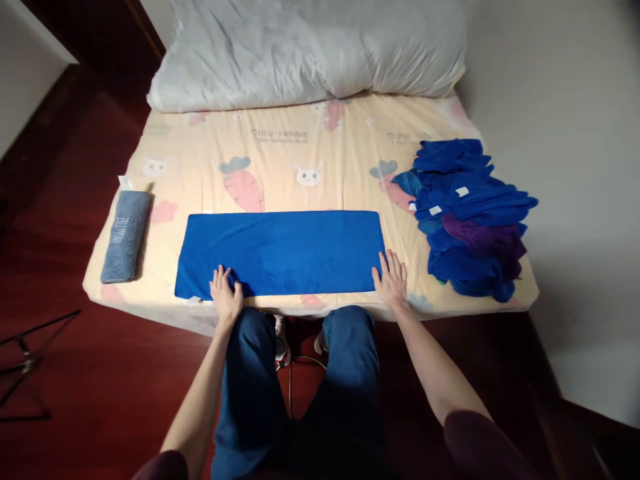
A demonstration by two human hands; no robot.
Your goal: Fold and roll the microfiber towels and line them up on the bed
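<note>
A blue cloth (280,252) lies folded into a long flat strip across the near part of a bed. My left hand (225,293) rests flat on its near left edge, fingers spread, holding nothing. My right hand (391,279) lies flat at the cloth's near right corner, fingers stretched out, touching the edge. Both hands press on the cloth rather than grip it.
The bed has a cream sheet (300,153) printed with carrots and rabbits. A heap of blue and purple cloths (470,220) sits at the right. A folded grey towel (126,235) lies at the left edge. A white pillow (310,50) lies at the far end. Dark red floor surrounds the bed.
</note>
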